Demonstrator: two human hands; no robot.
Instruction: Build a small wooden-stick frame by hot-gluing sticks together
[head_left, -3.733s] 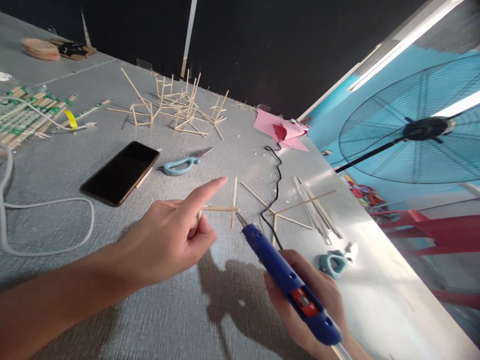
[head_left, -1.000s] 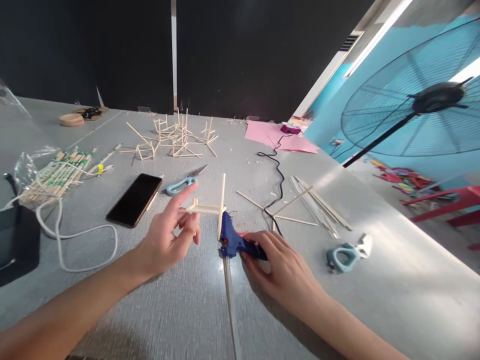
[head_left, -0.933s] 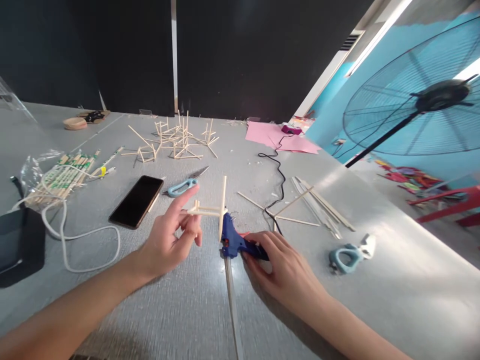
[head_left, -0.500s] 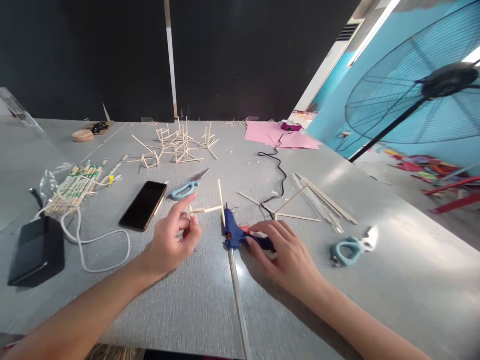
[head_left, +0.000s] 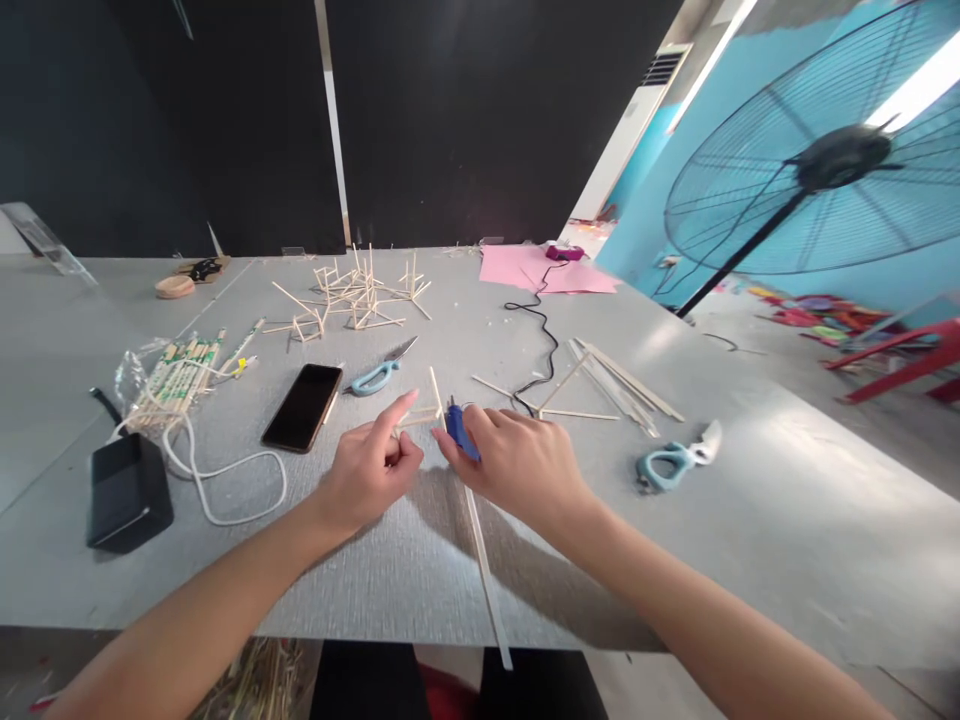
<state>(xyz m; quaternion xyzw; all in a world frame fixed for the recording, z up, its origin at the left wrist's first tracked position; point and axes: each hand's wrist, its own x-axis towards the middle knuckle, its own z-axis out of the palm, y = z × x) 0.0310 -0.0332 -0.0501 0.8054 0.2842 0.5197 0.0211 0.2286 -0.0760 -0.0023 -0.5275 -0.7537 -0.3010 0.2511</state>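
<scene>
My left hand (head_left: 375,468) is closed on a small frame of thin wooden sticks (head_left: 417,418), pinched near its left end. One stick of the frame stands up at its right side, close to the glue gun. My right hand (head_left: 521,460) is over the blue glue gun (head_left: 459,428), its fingers covering the handle; whether they grip the gun or the sticks beside it is hard to tell. A long clear glue stick (head_left: 486,580) runs from the gun toward the table's front edge. Behind my right hand lie joined sticks (head_left: 576,413) on the table.
A phone (head_left: 303,408), light-blue scissors (head_left: 376,376) and a black power bank (head_left: 129,492) with a white cable are on the left. Stick structures (head_left: 365,298) stand at the back. Loose strips (head_left: 630,385) and blue-handled cutters (head_left: 666,466) lie right. A fan (head_left: 841,158) stands beyond.
My right hand has moved left over the glue gun and now covers most of it. My left hand still holds the stick frame. The view has shifted, showing more of the table's front edge.
</scene>
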